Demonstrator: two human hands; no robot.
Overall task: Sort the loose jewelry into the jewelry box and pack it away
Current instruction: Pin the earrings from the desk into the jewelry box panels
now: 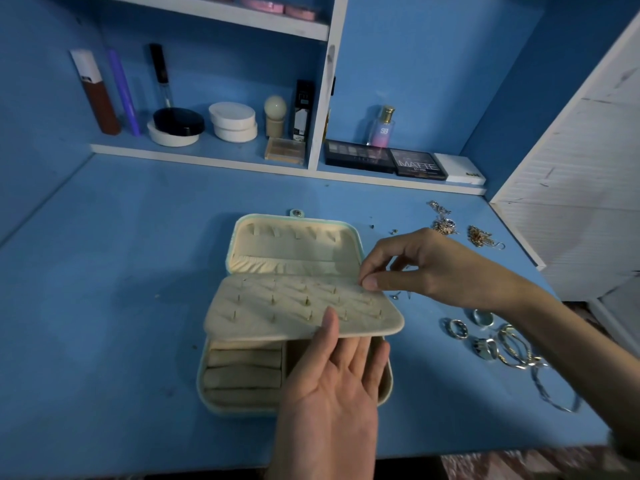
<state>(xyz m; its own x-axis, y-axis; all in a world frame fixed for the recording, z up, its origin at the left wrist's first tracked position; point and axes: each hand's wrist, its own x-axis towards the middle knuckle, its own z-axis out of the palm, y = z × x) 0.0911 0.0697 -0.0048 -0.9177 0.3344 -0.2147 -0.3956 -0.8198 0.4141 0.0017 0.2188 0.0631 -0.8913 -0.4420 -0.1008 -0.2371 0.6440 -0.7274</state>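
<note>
Desk (104, 306): blue top, bearing everything below.

Shelf unit (322, 98): white-edged, at the desk's far side, holding cosmetics.

Jewelry box (242, 375): mid-desk, directly before the person. Pale teal outside, cream lining. It lies open, with the lid laid flat on the far side and a snap tab (296, 212) at the lid's far edge. Each half runs left to right; the opened whole runs near to far. Padded ring rolls (242, 372) fill the base's left compartment.

Earring panel (277, 306): cream flap hinged between lid and base, raised over the base, with small gold posts standing from it.

Left hand (332, 386): palm up, fingers beneath the panel's near edge, thumb on top, pinching it.

Right hand (433, 268): thumb and forefinger tips are pressed together at the panel's far right corner. Whether they grip a stud or the edge cannot be told.

Palette (417, 164): black, on the lower shelf, printed "MATTE".

Perfume bottle (382, 128): pink, gold cap, marked "SB".

Rings (485, 344): silver cluster right of the box, with bangles beside them.

Chains (445, 220): tangled heaps, far right.

Loose studs (396, 295): just beside the panel's right edge.
</note>
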